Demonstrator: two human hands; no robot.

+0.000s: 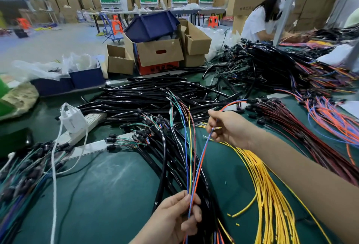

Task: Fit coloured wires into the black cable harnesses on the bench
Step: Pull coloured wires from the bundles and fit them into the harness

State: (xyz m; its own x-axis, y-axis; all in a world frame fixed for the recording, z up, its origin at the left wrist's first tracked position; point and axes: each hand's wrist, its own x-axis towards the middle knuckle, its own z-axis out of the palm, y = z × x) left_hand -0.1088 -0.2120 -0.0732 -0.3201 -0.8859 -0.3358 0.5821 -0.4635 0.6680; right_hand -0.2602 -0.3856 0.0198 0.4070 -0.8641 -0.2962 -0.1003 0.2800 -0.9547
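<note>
My left hand (175,217) pinches a thin bunch of coloured wires (189,158) near the bench's front edge; blue, yellow, green, pink and orange strands fan upward from it. My right hand (228,128) grips the blue and orange pair (231,104) higher up, where it loops toward a small black connector (239,105). Black cable harnesses (153,137) with plug ends lie in a heap under and left of the wires. A sheaf of yellow wires (270,185) lies below my right forearm.
A white power strip with a plugged adapter (74,121) and its cord sits at left. More harness bundles (281,69) and red, orange and blue wires (330,123) cover the right side. Cardboard boxes (159,51) and blue bins stand behind. Another person (260,20) works far right.
</note>
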